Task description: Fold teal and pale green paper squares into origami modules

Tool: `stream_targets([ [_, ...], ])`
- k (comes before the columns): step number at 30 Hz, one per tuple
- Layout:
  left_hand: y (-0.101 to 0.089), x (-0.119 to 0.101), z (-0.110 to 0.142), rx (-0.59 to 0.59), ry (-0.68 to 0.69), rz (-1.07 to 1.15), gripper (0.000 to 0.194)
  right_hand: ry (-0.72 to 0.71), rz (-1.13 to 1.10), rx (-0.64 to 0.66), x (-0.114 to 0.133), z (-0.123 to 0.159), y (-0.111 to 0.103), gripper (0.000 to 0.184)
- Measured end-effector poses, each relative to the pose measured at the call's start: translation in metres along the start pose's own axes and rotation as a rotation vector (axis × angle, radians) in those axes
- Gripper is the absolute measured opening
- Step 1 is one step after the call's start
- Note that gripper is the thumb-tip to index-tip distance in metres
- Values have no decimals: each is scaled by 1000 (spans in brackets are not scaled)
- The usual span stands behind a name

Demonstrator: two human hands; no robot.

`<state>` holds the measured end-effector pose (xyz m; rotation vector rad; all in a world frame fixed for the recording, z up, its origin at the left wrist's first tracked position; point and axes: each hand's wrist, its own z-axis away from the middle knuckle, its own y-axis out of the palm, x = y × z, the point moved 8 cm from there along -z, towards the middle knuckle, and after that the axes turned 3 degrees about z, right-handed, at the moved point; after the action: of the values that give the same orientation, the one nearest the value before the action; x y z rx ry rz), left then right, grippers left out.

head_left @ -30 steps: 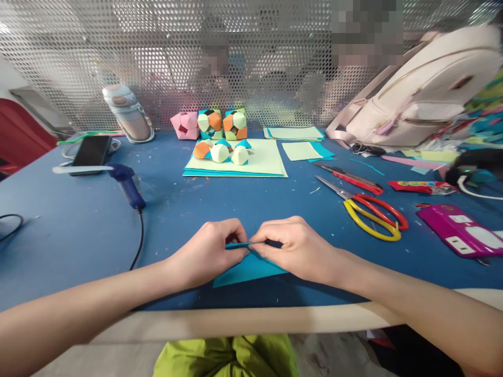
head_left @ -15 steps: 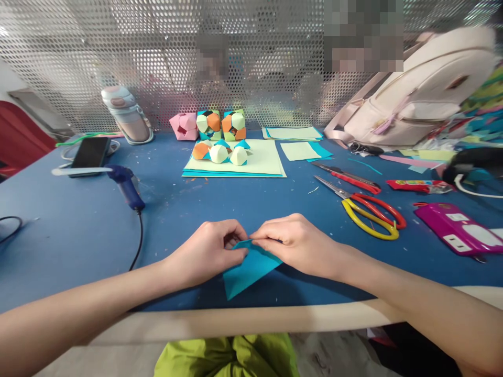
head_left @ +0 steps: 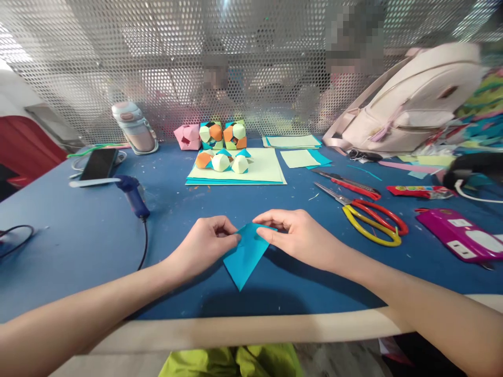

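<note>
- Left hand [head_left: 214, 243] pinches the upper left edge of the blue paper [head_left: 245, 259] between thumb and curled fingers.
- Right hand [head_left: 301, 235] sits at the upper right edge, thumb against the sheet, fingers arched above it; cannot tell whether its pinch is closed.
- Blue paper is between the hands, over the near part of the table [head_left: 176, 209], one sharp point aimed at the wearer. Folded layers at the top are partly hidden by the fingers.
- Beyond: rounded paper pieces [head_left: 221, 163] on a paper stack [head_left: 259, 175], with a pink paper model [head_left: 188, 137] behind.
- To the right, scissors [head_left: 351, 203] and a red cutter [head_left: 356, 188]; to the left, a glue gun [head_left: 135, 199] with its cord.
- Risk, judged: uneven pull from the two hands could skew the sheet and set a crease off line.
- Risk, judged: if the right hold is loose, that edge could slip or spring open; hard thumb pressure could leave a stray dent.
</note>
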<state>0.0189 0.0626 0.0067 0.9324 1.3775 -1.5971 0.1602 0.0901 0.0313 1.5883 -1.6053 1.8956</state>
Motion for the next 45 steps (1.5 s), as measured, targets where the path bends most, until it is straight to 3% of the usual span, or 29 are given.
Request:
stream_targets([
  [5,1,8,-1,-17,-57,123,15,39,-113,19,-2,-1,1,18],
  [10,-4,9,-1,-110,-56,176,17,51,-192,27,-3,2,7,25],
  [14,-3,9,-1,-126,-43,239,16,0,-57,-25,2,4,11,25],
  [21,3,12,2,-137,-53,292,16,-159,257,-252,11,6,5,8],
  [28,11,17,4,-113,-99,409,19,-378,379,-362,16,13,7,12],
  [35,10,17,5,-111,-89,409,18,-575,418,-278,30,20,13,17],
  [45,6,14,4,-110,-76,392,16,-624,515,-247,35,22,17,20],
])
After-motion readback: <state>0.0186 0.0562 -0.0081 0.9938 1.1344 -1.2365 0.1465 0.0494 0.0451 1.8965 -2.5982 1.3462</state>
